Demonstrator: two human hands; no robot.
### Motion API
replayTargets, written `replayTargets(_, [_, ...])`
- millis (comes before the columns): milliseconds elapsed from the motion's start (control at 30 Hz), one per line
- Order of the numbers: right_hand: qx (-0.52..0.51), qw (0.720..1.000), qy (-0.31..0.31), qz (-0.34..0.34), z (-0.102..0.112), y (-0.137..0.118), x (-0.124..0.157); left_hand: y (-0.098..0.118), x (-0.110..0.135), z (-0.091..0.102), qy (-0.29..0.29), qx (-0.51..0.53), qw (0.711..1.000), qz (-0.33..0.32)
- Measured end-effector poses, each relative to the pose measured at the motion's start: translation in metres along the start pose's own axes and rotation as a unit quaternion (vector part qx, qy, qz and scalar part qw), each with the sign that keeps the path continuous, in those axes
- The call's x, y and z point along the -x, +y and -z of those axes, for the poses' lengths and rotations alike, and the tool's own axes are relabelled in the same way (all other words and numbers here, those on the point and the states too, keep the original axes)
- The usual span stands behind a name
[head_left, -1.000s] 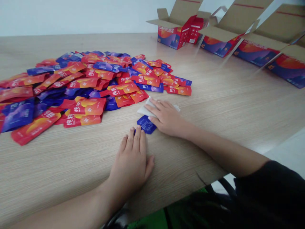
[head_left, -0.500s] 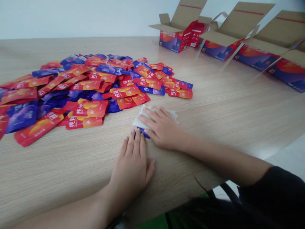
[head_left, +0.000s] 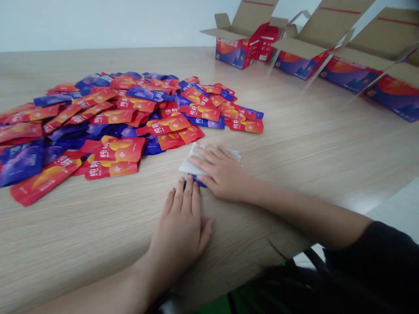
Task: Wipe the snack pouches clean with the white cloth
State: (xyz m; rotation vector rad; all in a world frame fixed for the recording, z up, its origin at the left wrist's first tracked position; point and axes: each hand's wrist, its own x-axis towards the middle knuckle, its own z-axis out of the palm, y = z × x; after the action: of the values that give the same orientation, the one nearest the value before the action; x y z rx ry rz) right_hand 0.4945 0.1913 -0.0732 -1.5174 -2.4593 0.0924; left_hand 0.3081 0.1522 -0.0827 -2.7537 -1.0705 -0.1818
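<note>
Flat on a folded white wipe (head_left: pixel 189 164) lies my right hand (head_left: pixel 225 174), its fingers stretched out and slightly apart. Under the wipe's near edge a blue pouch (head_left: pixel 200 182) shows; the rest of it is hidden by the wipe and my hands. My left hand (head_left: pixel 180 226) rests palm down on the table, with its fingertips on the near end of this pouch and its thumb out to the side. Just beyond my hands spreads a pile of red and blue pouches (head_left: pixel 114 115), printed with orange shapes and white characters.
Several open cardboard boxes (head_left: pixel 231 53) with red and blue printed sides stand at the back right, their brown flaps raised. The pale wood-grain table (head_left: pixel 294 157) meets a white wall (head_left: pixel 98 24) at the back.
The view has shifted slightly, so the pile and boxes sit a little further left. My right hand and the wipe have hardly moved; my left hand stays put.
</note>
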Motion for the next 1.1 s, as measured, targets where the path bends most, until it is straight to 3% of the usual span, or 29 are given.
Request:
replayTargets(100, [0.013,0.998,0.018,-0.064,0.001,0.005,0.0,0.0,0.0,0.0,0.004,0.003,1.0,-0.004])
replayTargets(233, [-0.003,1.0,0.005,0.027,0.0,0.001,0.001,0.0,0.0,0.001,-0.007,0.006,1.0,-0.002])
replayTargets(267, [-0.005,1.0,0.002,0.024,0.0,0.002,0.0,0.0,0.0,0.001,-0.01,0.007,1.0,0.002])
replayTargets(433, [0.025,0.991,0.036,-0.129,-0.001,0.006,-0.001,0.0,0.0,0.001,-0.009,0.011,1.0,0.005])
replayTargets(600, [0.013,1.0,-0.001,-0.005,0.002,-0.004,0.001,0.001,-0.001,0.001,-0.02,0.011,1.0,0.008])
replayTargets(767, [0.02,0.996,0.005,-0.083,0.005,0.003,0.002,0.002,-0.001,0.003,-0.033,0.006,0.999,0.015])
replayTargets(967, [0.002,1.0,-0.014,-0.007,0.005,-0.001,0.008,0.001,0.001,0.001,-0.033,0.019,0.999,0.016])
replayTargets(1100, [0.011,0.994,0.019,-0.104,0.003,0.006,0.004,0.001,0.001,0.002,-0.027,0.024,0.999,0.022])
